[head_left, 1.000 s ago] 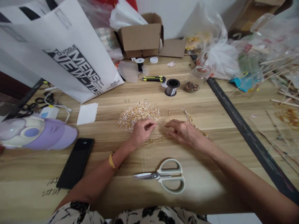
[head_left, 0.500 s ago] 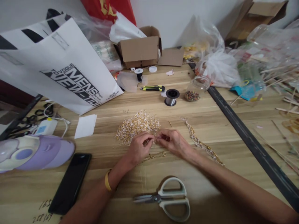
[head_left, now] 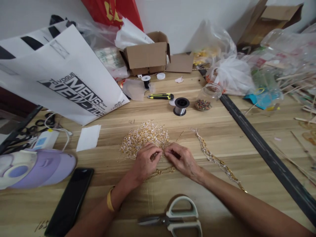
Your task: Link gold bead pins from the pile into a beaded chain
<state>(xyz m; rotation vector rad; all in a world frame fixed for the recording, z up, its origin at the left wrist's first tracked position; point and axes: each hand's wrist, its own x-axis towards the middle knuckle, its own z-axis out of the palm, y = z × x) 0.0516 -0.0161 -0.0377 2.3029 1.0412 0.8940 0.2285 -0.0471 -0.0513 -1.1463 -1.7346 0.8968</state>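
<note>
Side by side at the front edge of a heap of small gold and clear beads (head_left: 143, 136), my left hand (head_left: 147, 161) and my right hand (head_left: 182, 159) almost meet at the fingertips. Both have thumb and forefinger pinched together. Whatever lies between the fingertips is too small to name. Just below them a thin gold chain (head_left: 161, 171) with a ring at its end lies on the wooden table (head_left: 118, 197). Right of my right hand stretches a bundle of gold and clear beaded strands (head_left: 217, 159). White-handled scissors (head_left: 172, 219) lie nearer to me.
A black phone (head_left: 70, 200) and a purple bottle (head_left: 49, 166) lie at left. Behind the beads are a wire spool (head_left: 181, 106), a yellow utility knife (head_left: 161, 96) and a jar of beads (head_left: 204, 102). A white bag (head_left: 74, 72) and a cardboard box (head_left: 146, 56) stand farther back.
The whole view has shifted slightly, so the table things sit lower in the picture. Both hands stay pinched at the bead heap, with their fingertips close together.
</note>
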